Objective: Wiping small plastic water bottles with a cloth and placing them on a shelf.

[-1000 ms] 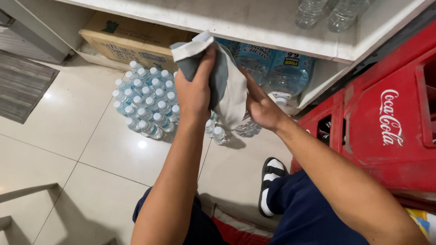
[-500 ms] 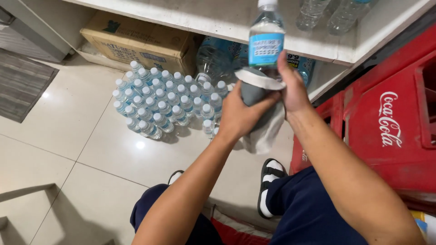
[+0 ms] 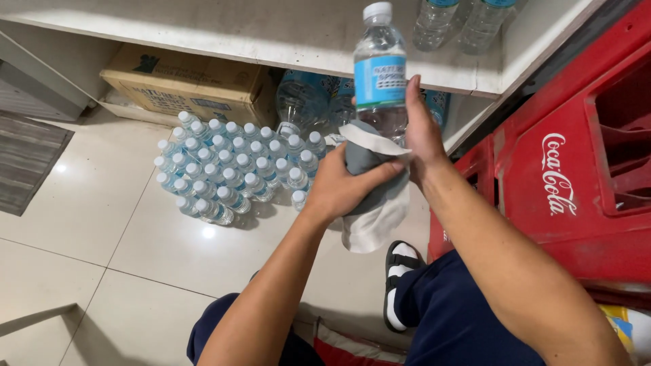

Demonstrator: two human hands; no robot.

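Observation:
A clear plastic water bottle (image 3: 380, 74) with a blue label and white cap stands upright in front of me. My right hand (image 3: 422, 132) grips it from the right side. A grey and white cloth (image 3: 373, 196) is wrapped around the bottle's lower half, and my left hand (image 3: 342, 186) is closed on that cloth against the bottle. The cloth's loose end hangs down below both hands.
Several small capped water bottles (image 3: 230, 166) stand packed on the tiled floor. A cardboard box (image 3: 190, 85) and large water jugs (image 3: 305, 98) sit under a white shelf (image 3: 271, 41), with bottles (image 3: 461, 24) on top. Red crates (image 3: 576, 163) stand at right.
The bottle came up out of the cloth and now stands upright between my hands. My left hand slid down to the cloth around its lower half.

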